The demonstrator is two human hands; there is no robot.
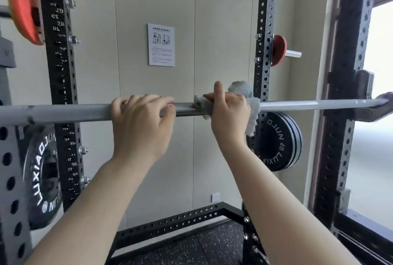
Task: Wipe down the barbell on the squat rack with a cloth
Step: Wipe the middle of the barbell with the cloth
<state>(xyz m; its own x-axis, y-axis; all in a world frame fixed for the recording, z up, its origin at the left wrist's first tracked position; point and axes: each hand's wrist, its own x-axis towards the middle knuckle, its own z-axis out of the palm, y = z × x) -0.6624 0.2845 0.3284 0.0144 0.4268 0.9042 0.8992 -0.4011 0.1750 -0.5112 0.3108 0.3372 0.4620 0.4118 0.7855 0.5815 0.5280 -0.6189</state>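
Gripping the barbell (297, 105) that runs across the middle of the frame, the left hand (140, 120) curls its fingers over the bare steel, while just beside it the right hand (229, 111) wraps around the bar with the grey cloth (252, 105) bunched beneath it, one finger sticking upward. Two black weight plates show white lettering: "LUXIAOJUN" on the plate at lower left (42, 171), and "LUXIA", "10 kg" and part of "JUN" on the plate at centre right (280, 141). Two red plates (24, 12) hang higher up. White hole numbers such as 29, 16 and 15 run down the left black upright (58, 52). One white notice (161, 44) on the wall carries print too small to read.
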